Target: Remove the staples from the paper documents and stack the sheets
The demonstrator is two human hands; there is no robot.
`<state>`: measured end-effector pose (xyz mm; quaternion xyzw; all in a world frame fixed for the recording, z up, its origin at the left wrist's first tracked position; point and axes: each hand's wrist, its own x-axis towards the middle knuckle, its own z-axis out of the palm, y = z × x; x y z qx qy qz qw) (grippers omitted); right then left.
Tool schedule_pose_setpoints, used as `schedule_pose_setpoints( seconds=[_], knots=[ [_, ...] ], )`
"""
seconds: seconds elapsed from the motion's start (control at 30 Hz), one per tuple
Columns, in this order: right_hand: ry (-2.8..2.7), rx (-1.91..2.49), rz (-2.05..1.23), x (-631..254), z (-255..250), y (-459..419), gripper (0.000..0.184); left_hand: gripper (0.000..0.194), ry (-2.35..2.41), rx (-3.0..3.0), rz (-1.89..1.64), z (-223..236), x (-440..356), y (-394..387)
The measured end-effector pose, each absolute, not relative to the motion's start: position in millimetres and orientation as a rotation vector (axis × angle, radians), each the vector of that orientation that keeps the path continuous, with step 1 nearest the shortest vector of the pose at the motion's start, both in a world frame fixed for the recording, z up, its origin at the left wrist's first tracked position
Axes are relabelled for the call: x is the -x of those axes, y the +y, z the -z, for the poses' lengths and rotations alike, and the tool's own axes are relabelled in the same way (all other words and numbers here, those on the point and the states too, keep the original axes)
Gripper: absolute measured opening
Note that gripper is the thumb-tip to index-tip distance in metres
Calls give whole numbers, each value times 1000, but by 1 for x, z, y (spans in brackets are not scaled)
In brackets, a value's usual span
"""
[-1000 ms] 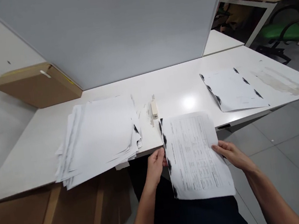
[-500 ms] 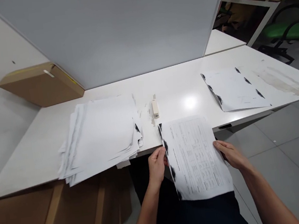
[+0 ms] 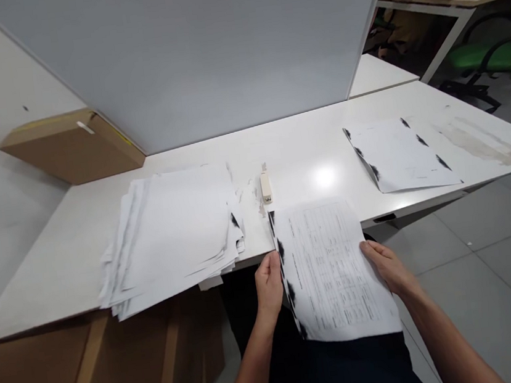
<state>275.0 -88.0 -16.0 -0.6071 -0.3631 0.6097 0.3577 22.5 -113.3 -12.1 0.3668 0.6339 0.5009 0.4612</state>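
Both hands hold a thin set of printed forms over my lap, its top edge resting on the front edge of the white table. My left hand pinches the left edge, which carries black smudges. My right hand grips the right edge. A small cream stapler lies on the table just beyond the forms. A thick, loosely fanned pile of white sheets lies to the left.
A second, smaller stack of sheets with black marks lies at the right of the table. A grey partition stands behind. A cardboard box sits at the back left. Green chairs and another desk are at the far right.
The forms shifted slightly between my hands, sliding a little toward me and straightening. Both hands kept their hold on the side edges.
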Motion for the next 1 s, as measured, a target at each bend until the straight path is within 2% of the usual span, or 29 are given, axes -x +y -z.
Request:
schedule_pose_setpoints(
  seconds=[0.13,0.23,0.4,0.5,0.63,0.77,0.87,1.0],
  knots=[
    [-1114,1450,-1551,-271,0,-88,36,28,1510,-988,-1210,-11,-31,-115],
    [-1277,1352,-1384,-271,-30,-80,35,32,1575,-1172,-1304,-44,-35,-113],
    [-1294,1056,-919,-261,-92,-46,29,25,1556,-1517,-1829,-114,-27,-89],
    [-1337,926,-729,-247,-109,-18,30,25,1455,-1623,-2165,-137,-20,-67],
    [-1365,889,-775,-229,-99,11,31,16,1354,-1669,-2169,-128,-13,-43],
    [-1407,896,-938,-222,-81,20,35,29,1348,-1504,-1990,-104,-10,-34],
    [-1412,891,-1003,-223,-76,20,37,32,1369,-1420,-2016,-99,-10,-32],
    [-1576,1023,-1014,-232,-79,20,23,30,1330,-1378,-2069,-99,-13,-29]
  ],
)
